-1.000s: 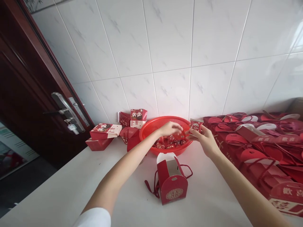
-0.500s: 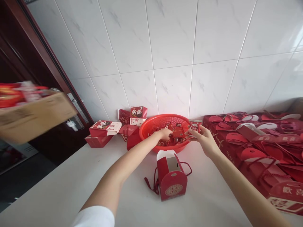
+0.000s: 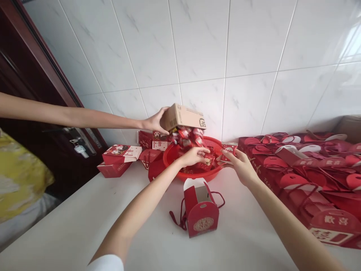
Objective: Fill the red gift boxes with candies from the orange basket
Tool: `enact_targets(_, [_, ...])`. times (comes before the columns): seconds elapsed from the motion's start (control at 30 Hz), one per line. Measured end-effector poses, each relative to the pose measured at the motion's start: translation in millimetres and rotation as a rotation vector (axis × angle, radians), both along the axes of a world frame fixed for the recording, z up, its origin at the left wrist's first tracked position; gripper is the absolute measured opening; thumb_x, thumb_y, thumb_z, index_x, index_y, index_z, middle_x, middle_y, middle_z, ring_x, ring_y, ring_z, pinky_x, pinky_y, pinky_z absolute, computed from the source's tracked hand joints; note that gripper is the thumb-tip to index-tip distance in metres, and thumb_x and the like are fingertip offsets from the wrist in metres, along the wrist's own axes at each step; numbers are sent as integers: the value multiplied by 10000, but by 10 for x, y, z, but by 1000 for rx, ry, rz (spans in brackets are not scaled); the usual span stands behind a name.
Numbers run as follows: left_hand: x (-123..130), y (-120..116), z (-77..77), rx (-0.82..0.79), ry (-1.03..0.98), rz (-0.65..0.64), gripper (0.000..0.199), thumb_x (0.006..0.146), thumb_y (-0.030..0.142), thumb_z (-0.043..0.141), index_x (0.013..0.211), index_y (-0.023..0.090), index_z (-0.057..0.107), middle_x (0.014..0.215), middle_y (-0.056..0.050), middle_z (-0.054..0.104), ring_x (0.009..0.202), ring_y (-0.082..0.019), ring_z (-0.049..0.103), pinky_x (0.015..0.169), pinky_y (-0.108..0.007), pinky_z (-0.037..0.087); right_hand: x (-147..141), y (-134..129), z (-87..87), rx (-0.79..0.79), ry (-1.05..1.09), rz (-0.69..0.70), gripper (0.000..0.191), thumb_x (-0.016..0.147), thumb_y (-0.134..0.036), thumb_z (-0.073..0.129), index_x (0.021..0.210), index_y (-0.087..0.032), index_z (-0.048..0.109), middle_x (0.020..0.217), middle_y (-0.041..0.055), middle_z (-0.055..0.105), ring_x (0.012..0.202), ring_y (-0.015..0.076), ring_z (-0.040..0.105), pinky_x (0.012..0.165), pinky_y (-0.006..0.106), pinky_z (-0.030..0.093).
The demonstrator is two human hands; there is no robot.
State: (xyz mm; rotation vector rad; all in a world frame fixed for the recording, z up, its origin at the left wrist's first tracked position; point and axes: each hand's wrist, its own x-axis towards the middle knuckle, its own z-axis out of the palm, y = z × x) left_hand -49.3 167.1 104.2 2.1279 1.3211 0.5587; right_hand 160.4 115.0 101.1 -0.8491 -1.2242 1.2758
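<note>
Over the red plastic basket (image 3: 169, 160), my left hand (image 3: 193, 156) is closed on a small red packet (image 3: 208, 162) with a printed figure. At the basket's right rim, my right hand (image 3: 241, 166) pinches another red packet (image 3: 229, 149) with white lettering. A co-worker's hand (image 3: 155, 122) tips a small cardboard box (image 3: 187, 116) above the basket, and red-wrapped sweets (image 3: 186, 137) tumble out of it, blurred. In front of the basket stands a red gift box (image 3: 203, 216) with its top open and cord handles hanging at both sides.
Many red gift boxes (image 3: 307, 188) crowd the right side of the white table (image 3: 135, 226). More red boxes (image 3: 117, 162) stand left of the basket. A tiled wall (image 3: 203, 45) rises behind. A person in yellow (image 3: 22, 173) is at the left by a dark door with keys.
The co-worker's arm has come in from the left and a cardboard box now pours sweets into the basket. My left hand has lifted slightly with a packet; my right hand keeps its packet.
</note>
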Motion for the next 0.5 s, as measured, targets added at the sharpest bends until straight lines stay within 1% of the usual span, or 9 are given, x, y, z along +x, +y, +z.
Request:
enact_targets(0.07, [1, -111, 28, -6, -194, -20, 460, 809, 139, 695, 1262, 150, 623, 1153, -108, 692, 1054, -194, 656, 906, -319, 531, -1, 0, -5, -18, 14, 15, 444, 625, -568, 844, 821, -197, 700, 837, 48, 746, 781, 206, 707, 717, 321, 583])
enact_targets(0.13, [7, -196, 49, -8, -398, 2, 436, 779, 157, 748, 1205, 154, 653, 1116, -98, 696, 1019, -196, 665, 922, -346, 531, -8, -4, -16, -26, 27, 53, 435, 625, -545, 854, 871, -207, 734, 940, 50, 758, 884, 216, 710, 801, 334, 588])
enact_targets(0.2, [26, -251, 72, 12, -532, 38, 421, 756, 172, 780, 1161, 158, 665, 1124, -97, 694, 1005, -201, 668, 926, -366, 532, -22, -14, -26, -33, 38, 113, 414, 641, -521, 855, 899, -214, 750, 1023, 54, 759, 982, 233, 703, 869, 356, 583])
enact_targets(0.27, [59, -285, 100, 27, -624, 44, 407, 749, 172, 783, 1138, 156, 663, 1150, -104, 696, 1024, -207, 667, 945, -378, 525, -40, -32, -31, -47, 68, 187, 389, 660, -503, 850, 899, -212, 756, 1061, 63, 756, 1042, 249, 694, 897, 379, 582])
enact_targets(0.37, [113, -310, 145, -3, -723, 7, 401, 740, 168, 783, 1121, 146, 660, 1109, -103, 717, 1033, -209, 673, 978, -397, 508, -64, -58, -29, -69, 136, 280, 379, 675, -485, 848, 911, -200, 760, 1062, 78, 758, 1054, 260, 698, 909, 397, 583])
enact_targets(0.43, [127, -309, 170, -38, -757, -12, 408, 735, 184, 792, 1122, 147, 667, 1107, -100, 721, 1049, -213, 673, 989, -401, 504, -63, -66, -22, -84, 158, 283, 385, 672, -478, 853, 912, -191, 761, 1048, 83, 760, 1019, 256, 709, 892, 389, 587])
enact_targets(0.5, [108, -286, 182, -78, -776, -11, 387, 772, 217, 766, 1144, 163, 670, 1147, -97, 717, 1064, -210, 672, 979, -391, 513, -43, -62, -10, -99, 172, 229, 387, 659, -479, 861, 890, -186, 758, 1018, 79, 762, 967, 243, 717, 855, 363, 592])
